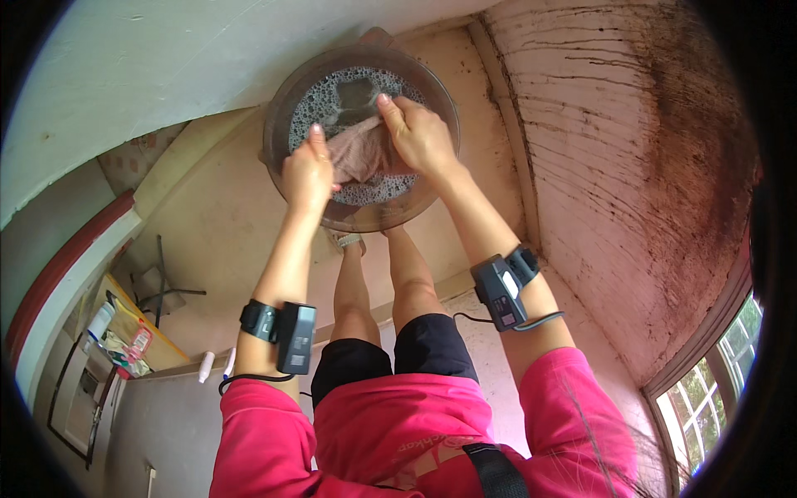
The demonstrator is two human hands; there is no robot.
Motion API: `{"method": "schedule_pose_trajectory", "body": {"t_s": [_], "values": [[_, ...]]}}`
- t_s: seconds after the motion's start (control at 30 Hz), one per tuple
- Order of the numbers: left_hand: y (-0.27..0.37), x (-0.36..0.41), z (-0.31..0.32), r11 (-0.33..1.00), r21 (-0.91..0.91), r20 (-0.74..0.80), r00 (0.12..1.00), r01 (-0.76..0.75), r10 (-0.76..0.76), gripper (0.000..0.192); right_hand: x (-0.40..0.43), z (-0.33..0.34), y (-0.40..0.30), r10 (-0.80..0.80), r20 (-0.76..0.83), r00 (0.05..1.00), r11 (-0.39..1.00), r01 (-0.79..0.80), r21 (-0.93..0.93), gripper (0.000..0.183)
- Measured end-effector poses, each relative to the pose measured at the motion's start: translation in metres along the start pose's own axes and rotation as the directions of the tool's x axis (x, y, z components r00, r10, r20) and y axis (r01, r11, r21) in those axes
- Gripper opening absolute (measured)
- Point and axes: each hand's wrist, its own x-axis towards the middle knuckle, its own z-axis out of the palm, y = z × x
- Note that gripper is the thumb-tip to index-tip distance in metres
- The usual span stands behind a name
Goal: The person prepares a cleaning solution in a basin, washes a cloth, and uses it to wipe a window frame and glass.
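Note:
A wet pinkish-brown cloth (pixel 361 152) is stretched between my two hands over a round basin (pixel 283 81). My left hand (pixel 309 171) grips its left end, thumb pointing up. At the other end, my right hand (pixel 420 137) holds the cloth, also with the thumb raised. Soapy water (pixel 314 103) with many bubbles lies below in the basin, and a dark patch shows through the foam. The cloth's lower part hangs close to the water; whether it touches cannot be seen. My fingers are mostly hidden behind the cloth and palms.
A stained wall (pixel 591 124) rises on the right, with a barred window (pixel 697 398) lower down. A pale wall (pixel 155 56) stands close at upper left. On the floor at left is a black-legged stand (pixel 160 283), near a shelf (pixel 149 336) holding bottles.

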Motion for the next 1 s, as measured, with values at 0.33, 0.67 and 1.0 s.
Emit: {"method": "schedule_pose_trajectory", "body": {"t_s": [0.33, 0.67, 1.0], "values": [[-0.01, 0.001, 0.001, 0.782, 0.539, -0.136, 0.883, -0.314, 0.448, 0.033, -0.015, 0.021, 0.018, -0.18, 0.071, 0.981, 0.798, 0.188, -0.573, 0.039], [-0.052, 0.056, 0.052, 0.367, 0.853, 0.038, 0.746, -0.37, 0.665, 0.047, 0.015, 0.081, 0.037, -0.308, -0.094, 0.947, 0.762, 0.187, -0.62, 0.032], [-0.003, 0.048, -0.003, 0.566, -0.785, 0.44, 0.869, 0.251, 0.225, 0.047, -0.03, 0.031, -0.043, -0.382, -0.219, 0.898, 0.854, 0.434, 0.289, 0.023]]}}
